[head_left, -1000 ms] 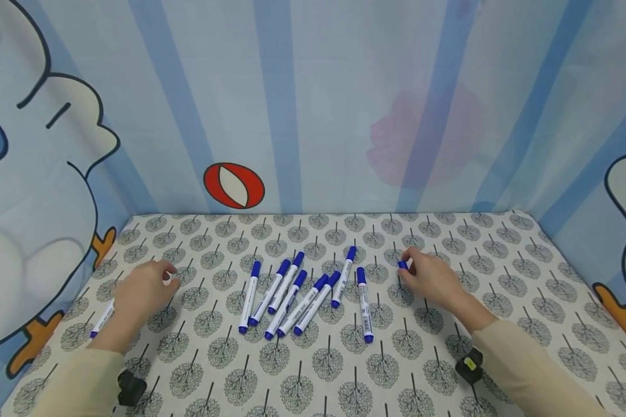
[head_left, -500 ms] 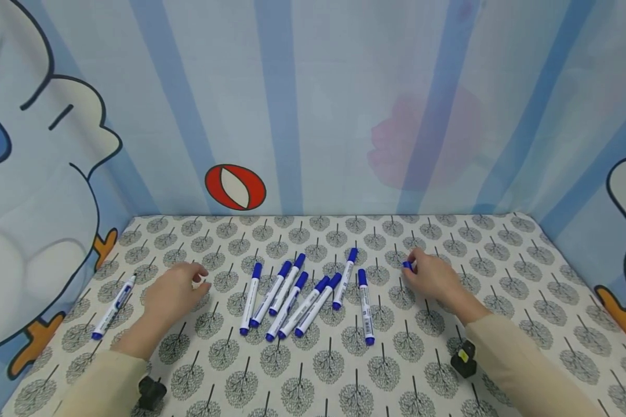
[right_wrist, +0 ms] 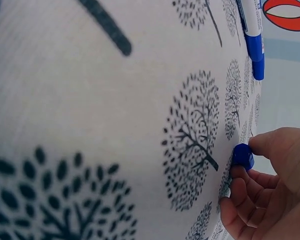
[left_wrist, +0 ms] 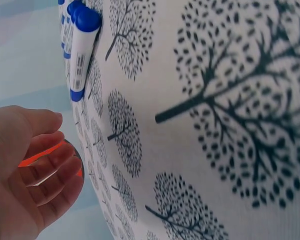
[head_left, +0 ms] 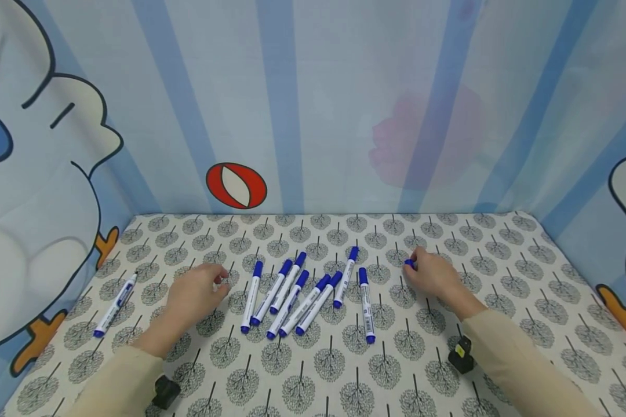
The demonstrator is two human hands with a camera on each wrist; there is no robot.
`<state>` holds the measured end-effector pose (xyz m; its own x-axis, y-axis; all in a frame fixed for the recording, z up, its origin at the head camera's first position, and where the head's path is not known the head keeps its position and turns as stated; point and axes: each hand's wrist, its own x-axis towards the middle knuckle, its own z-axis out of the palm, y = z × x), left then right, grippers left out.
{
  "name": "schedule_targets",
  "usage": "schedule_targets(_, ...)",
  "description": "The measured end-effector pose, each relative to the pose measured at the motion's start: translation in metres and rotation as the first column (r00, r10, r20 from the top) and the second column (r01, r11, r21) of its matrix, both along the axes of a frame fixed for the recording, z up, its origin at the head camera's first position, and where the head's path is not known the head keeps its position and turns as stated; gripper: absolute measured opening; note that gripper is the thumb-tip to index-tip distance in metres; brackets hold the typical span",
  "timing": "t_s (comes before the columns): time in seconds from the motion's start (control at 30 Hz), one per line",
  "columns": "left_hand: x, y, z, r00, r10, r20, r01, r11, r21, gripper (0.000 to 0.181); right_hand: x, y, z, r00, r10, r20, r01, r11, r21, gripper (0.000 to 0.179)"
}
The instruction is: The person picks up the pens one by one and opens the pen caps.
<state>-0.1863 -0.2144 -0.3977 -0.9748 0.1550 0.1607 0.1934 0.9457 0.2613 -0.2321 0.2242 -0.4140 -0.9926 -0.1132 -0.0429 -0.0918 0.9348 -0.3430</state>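
Note:
In the head view my left hand (head_left: 195,295) hovers just left of a group of capped blue-and-white markers (head_left: 251,296). Its fingers are loosely bent, and the left wrist view shows nothing between them. My right hand (head_left: 433,275), right of the group, pinches a blue marker cap (right_wrist: 243,156) between thumb and fingers, low over the cloth. Whether the cap touches the cloth I cannot tell. An uncapped marker (head_left: 116,306), its pale tip pointing away, lies alone at the far left. Nearest the right hand is a single capped marker (head_left: 367,305).
A white tablecloth (head_left: 313,394) printed with dark trees covers the table. Behind it hangs a striped blue curtain (head_left: 334,104) with cartoon figures. Several markers lie side by side at the table's middle, some touching; another capped marker (head_left: 346,277) lies slanted behind them.
My left hand has moved right, away from the uncapped marker, which now shows in full. The right hand has shifted very slightly and still pinches the cap. The other markers stay put.

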Motion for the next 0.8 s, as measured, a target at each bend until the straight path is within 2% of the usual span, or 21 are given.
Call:
schedule_targets(0.4, 0.0, 0.01, -0.003, 1.0, -0.016, 0.013, 0.016, 1.0, -0.024, 0.021, -0.002, 0.0, -0.002, 1.0, -0.015, -0.005, 0.015, 1.0, 0.019, 0.038)
schedule_targets(0.63, 0.0, 0.013, -0.001, 0.999, -0.023, 0.022, 0.023, 1.0, -0.007, 0.022, -0.003, 0.003, -0.001, 1.0, -0.023, -0.004, 0.023, 1.0, 0.008, 0.041)
schedule_targets(0.8, 0.0, 0.017, -0.003, 1.0, -0.015, 0.01, 0.015, 1.0, 0.006, 0.024, -0.001, 0.007, -0.001, 0.999, -0.01, -0.038, 0.009, 1.0, -0.018, 0.037)
